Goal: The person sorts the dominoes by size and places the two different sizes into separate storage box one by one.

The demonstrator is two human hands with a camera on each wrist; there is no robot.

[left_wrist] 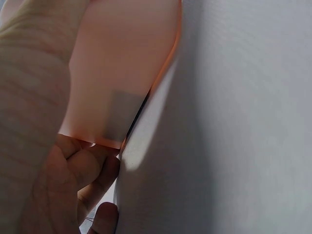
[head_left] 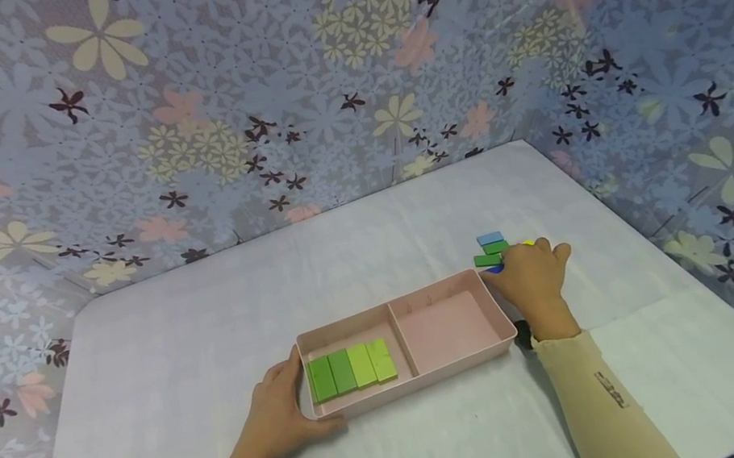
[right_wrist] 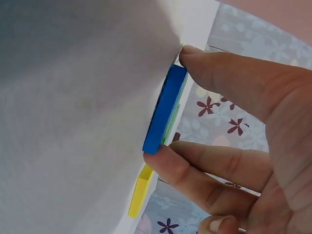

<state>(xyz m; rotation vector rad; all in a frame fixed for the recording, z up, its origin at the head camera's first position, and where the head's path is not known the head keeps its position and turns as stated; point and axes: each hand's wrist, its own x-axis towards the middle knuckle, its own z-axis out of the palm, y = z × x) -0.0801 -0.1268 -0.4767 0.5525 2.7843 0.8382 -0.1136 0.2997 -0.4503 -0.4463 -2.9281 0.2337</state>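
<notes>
Left grip (head_left: 278, 415) is clasping pink two-compartment tray (head_left: 449, 327), four green blocks (head_left: 342, 371) sitting inside beside it; right grip (head_left: 532, 280) is pinching blue block (right_wrist: 165, 109), yellow block (right_wrist: 140, 193) lying nearby.

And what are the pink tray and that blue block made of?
The pink divided tray looks like smooth, satiny plastic: its walls are thin and its corners rounded. The matte-looking blue block could be painted wood or plastic; its even colour and crisp edges fit both, so I can't tell.
</notes>
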